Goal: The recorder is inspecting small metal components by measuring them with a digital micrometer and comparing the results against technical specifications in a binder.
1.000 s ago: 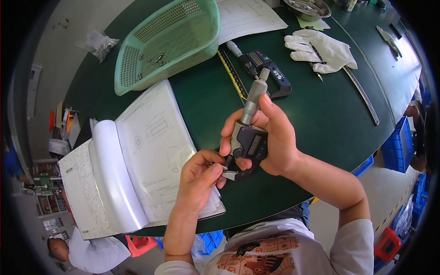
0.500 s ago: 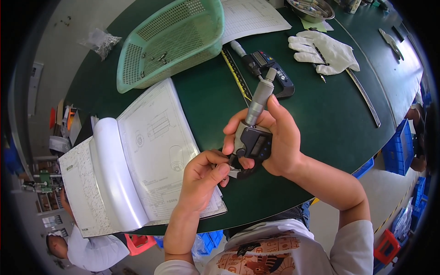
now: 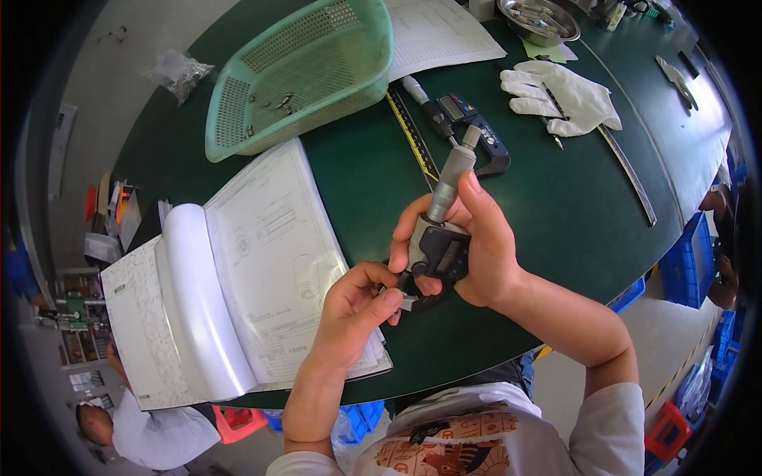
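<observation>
My right hand (image 3: pixel 490 252) is wrapped round a digital micrometer (image 3: pixel 439 244), its fingers behind the body and its thumb along the silver barrel. The micrometer is tilted, with the thimble pointing up and away and the jaws toward me. My left hand (image 3: pixel 355 308) is closed in a pinch right at the jaws, on a small metal part (image 3: pixel 382 290). Fingers and thumb hide most of that part, so its shape cannot be made out. Beyond my right hand, a second digital micrometer (image 3: pixel 464 127) lies on the green table (image 3: pixel 556 206).
Left of my hands lies an open binder (image 3: pixel 278 262) of drawings in plastic sleeves. A green basket (image 3: pixel 298 119) with several small metal parts stands behind it. A steel rule (image 3: pixel 411 131), white glove (image 3: pixel 567 95), metal strip (image 3: pixel 629 174) and metal bowl (image 3: pixel 542 32) lie farther off. Another person (image 3: pixel 151 432) sits lower left.
Both hands keep their hold at nearly the same place. The view has shifted slightly, and the micrometer's thimble has moved a little away from the thumb tip.
</observation>
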{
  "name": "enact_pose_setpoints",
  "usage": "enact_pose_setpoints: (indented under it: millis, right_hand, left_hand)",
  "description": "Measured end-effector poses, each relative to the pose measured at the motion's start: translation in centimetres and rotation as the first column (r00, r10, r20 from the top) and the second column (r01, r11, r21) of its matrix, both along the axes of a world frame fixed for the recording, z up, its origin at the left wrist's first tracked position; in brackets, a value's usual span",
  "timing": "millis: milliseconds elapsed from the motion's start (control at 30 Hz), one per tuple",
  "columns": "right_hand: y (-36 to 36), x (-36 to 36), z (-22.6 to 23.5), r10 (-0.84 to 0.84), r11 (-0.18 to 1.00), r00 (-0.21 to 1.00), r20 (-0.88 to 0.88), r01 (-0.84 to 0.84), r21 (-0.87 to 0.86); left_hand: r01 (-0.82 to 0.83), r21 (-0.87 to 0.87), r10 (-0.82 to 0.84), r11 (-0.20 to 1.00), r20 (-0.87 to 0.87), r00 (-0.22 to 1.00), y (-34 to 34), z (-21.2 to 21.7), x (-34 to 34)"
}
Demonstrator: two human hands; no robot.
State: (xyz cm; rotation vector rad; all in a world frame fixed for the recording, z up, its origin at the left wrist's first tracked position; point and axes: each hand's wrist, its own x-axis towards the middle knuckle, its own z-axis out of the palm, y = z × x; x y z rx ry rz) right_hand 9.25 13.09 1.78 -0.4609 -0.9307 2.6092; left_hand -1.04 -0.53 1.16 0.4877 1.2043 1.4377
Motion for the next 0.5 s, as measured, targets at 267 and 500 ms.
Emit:
enact_pose_setpoints:
  millis: [267, 500]
  right_hand:
    - [0.4, 0.1, -0.2, 0.002, 0.996, 1.000, 0.005, -0.002, -0.094]
    - [0.5, 0.0, 0.0, -0.021, 0.997, 0.999, -0.024, 0.019, -0.076]
  left_hand:
    - [-0.124, 0.015, 0.123, 0.992, 0.056, 0.991, 0.0, 0.6, -0.1]
    - [-0.191, 0.115, 0.177, 0.975, -0.922, 0.344, 0.5, 0.8, -0.7]
